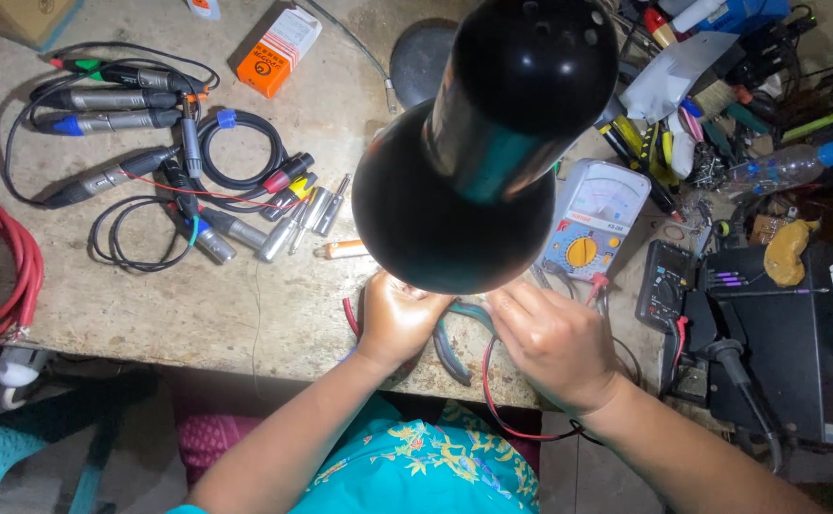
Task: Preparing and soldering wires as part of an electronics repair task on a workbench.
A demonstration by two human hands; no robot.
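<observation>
— What do you have at the hands?

— I see my left hand (pixel 396 319) and right hand (pixel 555 341) close together at the near edge of the worn concrete counter (pixel 198 305), fingers curled over teal-handled pliers (pixel 455 335) and a thin red wire (pixel 489 400) looping off the edge. Whether either hand is actually gripping, I cannot tell.

— Why not?

— A glossy black lamp shade (pixel 483 143) hangs right over the fingertips and hides them.

— And around that?

— Just right of the lamp, a white analog multimeter with a yellow dial (pixel 595 221); further right, a black digital meter (pixel 664 284). Well to the left lie silver audio plugs on black cables (pixel 140 171) and an orange cardboard box (pixel 279 51).
</observation>
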